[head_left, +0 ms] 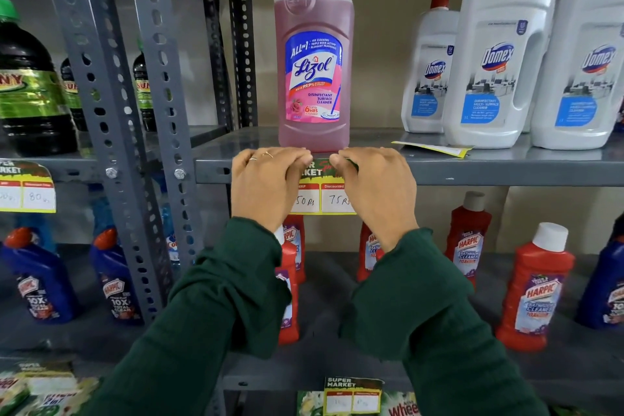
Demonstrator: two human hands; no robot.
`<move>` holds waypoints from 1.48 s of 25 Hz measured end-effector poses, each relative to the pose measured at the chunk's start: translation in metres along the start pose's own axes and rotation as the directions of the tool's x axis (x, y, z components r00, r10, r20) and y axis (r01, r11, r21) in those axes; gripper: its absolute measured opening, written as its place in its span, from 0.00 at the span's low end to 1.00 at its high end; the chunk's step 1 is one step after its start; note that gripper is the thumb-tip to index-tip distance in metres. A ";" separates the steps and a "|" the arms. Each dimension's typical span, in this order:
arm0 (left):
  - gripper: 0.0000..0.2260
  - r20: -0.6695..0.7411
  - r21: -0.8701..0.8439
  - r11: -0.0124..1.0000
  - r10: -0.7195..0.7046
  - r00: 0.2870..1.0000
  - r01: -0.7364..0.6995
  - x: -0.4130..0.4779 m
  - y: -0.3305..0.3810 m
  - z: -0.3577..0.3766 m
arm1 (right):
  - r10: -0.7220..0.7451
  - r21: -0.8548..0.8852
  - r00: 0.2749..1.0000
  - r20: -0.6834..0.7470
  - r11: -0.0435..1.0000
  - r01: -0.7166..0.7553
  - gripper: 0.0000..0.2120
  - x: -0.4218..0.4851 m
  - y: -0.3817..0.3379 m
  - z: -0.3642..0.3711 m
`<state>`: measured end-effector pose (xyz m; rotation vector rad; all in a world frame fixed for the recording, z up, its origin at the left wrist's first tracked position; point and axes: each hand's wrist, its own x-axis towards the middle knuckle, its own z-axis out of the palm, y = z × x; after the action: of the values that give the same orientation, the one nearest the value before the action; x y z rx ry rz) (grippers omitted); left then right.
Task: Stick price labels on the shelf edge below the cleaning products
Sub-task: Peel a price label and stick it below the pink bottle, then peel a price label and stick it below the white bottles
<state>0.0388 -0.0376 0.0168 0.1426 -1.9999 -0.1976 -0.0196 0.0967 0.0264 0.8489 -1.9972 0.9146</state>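
Observation:
A yellow and green price label hangs on the grey shelf edge, right below a pink Lizol bottle. It reads 50 Rs and 75 Rs. My left hand presses the label's top left part against the edge, fingers curled over it. My right hand presses the top right part the same way. Both hands hide the label's sides. Another yellow label lies flat on the shelf to the right, in front of the white Domex bottles.
A stuck label hangs on the left rack's edge under dark green bottles. Red Harpic bottles and blue Harpic bottles fill the lower shelf. One more label sits on the bottom shelf edge. Perforated grey uprights stand at left.

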 end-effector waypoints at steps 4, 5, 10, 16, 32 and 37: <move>0.07 0.086 -0.182 0.983 0.005 0.996 0.011 0.008 -0.007 -0.013 | -0.013 0.036 1.000 0.014 0.999 0.013 0.08 0.001 0.008 0.000; 0.06 0.103 -0.220 0.975 -0.014 0.995 0.037 0.009 -0.008 -0.014 | -0.018 0.044 1.000 0.008 0.999 0.018 0.07 0.001 0.010 0.001; 0.07 0.165 -0.284 0.952 -0.070 0.984 0.116 0.008 -0.010 -0.018 | -0.022 0.059 0.999 0.023 0.998 0.021 0.09 -0.001 0.012 0.002; 0.10 0.225 -0.347 0.924 -0.082 0.971 0.159 0.008 -0.012 -0.027 | -0.017 0.055 0.995 0.097 0.998 0.012 0.12 -0.001 0.006 -0.007; 0.14 0.114 0.246 0.903 0.334 0.936 -0.352 0.018 0.110 0.068 | 0.456 -0.476 0.795 0.401 0.845 -0.244 0.17 0.075 0.097 -0.054; 0.13 0.137 0.308 0.901 0.276 0.951 -0.306 0.011 0.113 0.076 | 0.321 -0.310 0.915 0.243 0.920 -0.240 0.13 0.070 0.096 -0.053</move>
<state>-0.0362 0.0765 0.0180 0.0426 -2.1037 0.3281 -0.1110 0.1728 0.0797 0.5675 -2.4843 0.6695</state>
